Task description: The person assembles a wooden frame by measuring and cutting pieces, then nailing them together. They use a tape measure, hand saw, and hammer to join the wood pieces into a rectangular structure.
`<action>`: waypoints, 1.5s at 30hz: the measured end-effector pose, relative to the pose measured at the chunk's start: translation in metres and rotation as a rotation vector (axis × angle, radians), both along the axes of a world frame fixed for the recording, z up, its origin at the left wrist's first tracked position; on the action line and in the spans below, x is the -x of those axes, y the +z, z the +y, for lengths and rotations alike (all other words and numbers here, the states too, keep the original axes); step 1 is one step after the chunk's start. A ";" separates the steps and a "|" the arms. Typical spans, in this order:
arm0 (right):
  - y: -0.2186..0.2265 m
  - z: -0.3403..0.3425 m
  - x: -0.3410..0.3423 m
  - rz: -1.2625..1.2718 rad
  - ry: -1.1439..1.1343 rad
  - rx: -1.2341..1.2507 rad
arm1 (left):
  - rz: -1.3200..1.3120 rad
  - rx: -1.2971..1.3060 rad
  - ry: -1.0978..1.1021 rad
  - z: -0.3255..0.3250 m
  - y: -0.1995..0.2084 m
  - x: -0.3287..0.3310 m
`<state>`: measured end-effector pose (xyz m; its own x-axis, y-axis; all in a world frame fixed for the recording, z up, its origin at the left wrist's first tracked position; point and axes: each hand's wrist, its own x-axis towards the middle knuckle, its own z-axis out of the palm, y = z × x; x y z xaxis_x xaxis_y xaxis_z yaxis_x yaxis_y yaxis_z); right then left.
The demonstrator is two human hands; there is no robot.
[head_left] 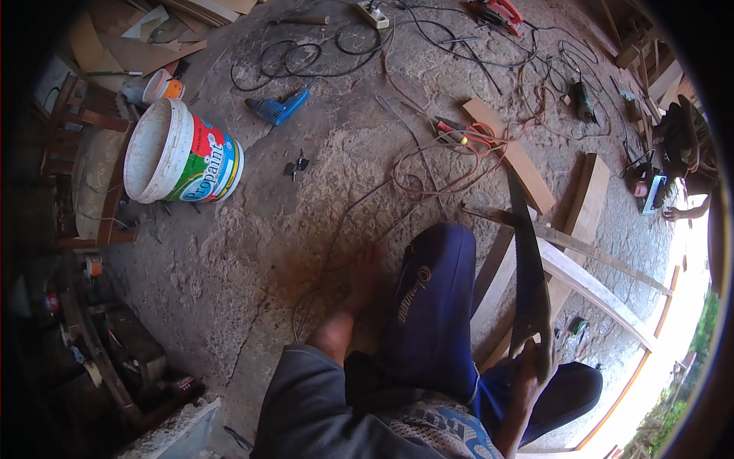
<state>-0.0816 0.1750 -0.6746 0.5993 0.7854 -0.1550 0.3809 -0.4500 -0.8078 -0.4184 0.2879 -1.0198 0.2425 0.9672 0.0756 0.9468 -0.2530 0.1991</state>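
Note:
My right hand (529,373) is closed round the handle of a handsaw (527,275), beside my bent right leg. The saw's long dark blade points away from me and passes over several wooden pieces. Below it lie a pale curved wood strip (600,294) and a thicker plank (587,193). Beyond the blade's tip is a flat brown board (508,157). My left hand (365,277) hangs low over the rough floor, left of my knee (440,256). Motion blur smears its fingers, and a thin cable runs near it.
A white paint bucket (218,164) lies tipped at the left, near a blue power drill (279,105). Orange cables (417,172) and red-handled pliers (462,131) lie ahead. A red power tool (498,15) sits farther back. Another person's hand (684,214) shows at the far right.

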 end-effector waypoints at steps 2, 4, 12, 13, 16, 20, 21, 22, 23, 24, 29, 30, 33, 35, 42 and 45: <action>0.004 0.000 0.001 0.077 -0.024 0.002 | 0.035 0.013 0.012 -0.010 -0.003 0.008; 0.005 -0.001 0.000 0.112 -0.053 0.027 | -0.039 0.070 0.032 -0.016 -0.002 0.005; 0.008 0.001 0.004 0.209 -0.069 0.017 | -0.107 0.411 0.088 -0.025 -0.037 0.008; 0.002 -0.005 -0.002 0.205 -0.069 0.040 | -0.114 0.419 0.097 -0.022 -0.022 0.008; -0.003 -0.003 -0.007 0.210 -0.035 0.023 | 0.226 0.055 0.067 0.014 -0.002 0.104; -0.002 -0.006 -0.006 0.182 -0.048 0.021 | 0.050 0.019 0.804 0.146 0.183 0.213; 0.007 -0.001 0.002 0.243 -0.044 0.008 | -0.028 -0.233 0.746 0.172 0.230 0.255; 0.005 -0.002 0.002 0.260 -0.020 0.008 | -0.139 -0.364 0.709 0.195 0.284 0.307; 0.001 -0.005 -0.002 0.255 -0.020 0.011 | -0.240 -0.490 0.681 0.222 0.343 0.322; 0.001 -0.005 -0.002 0.248 -0.006 -0.028 | -0.356 -0.602 0.621 0.243 0.405 0.313; -0.008 -0.013 -0.005 0.228 -0.036 -0.019 | -0.877 -1.028 0.549 0.274 0.662 0.282; -0.005 -0.011 -0.002 0.228 -0.048 -0.022 | -0.936 -1.089 0.524 0.279 0.686 0.279; -0.013 -0.011 -0.001 0.220 -0.026 -0.060 | -0.354 -1.104 0.485 0.307 0.699 0.313; -0.011 -0.009 0.002 0.240 -0.016 -0.069 | 0.119 -0.855 0.795 0.330 0.646 0.323; 0.008 -0.003 0.010 0.303 -0.090 -0.116 | -0.363 -0.271 0.047 0.315 0.372 0.077; 0.019 0.003 0.012 0.337 -0.100 -0.041 | -0.376 0.054 -0.304 0.230 0.298 -0.071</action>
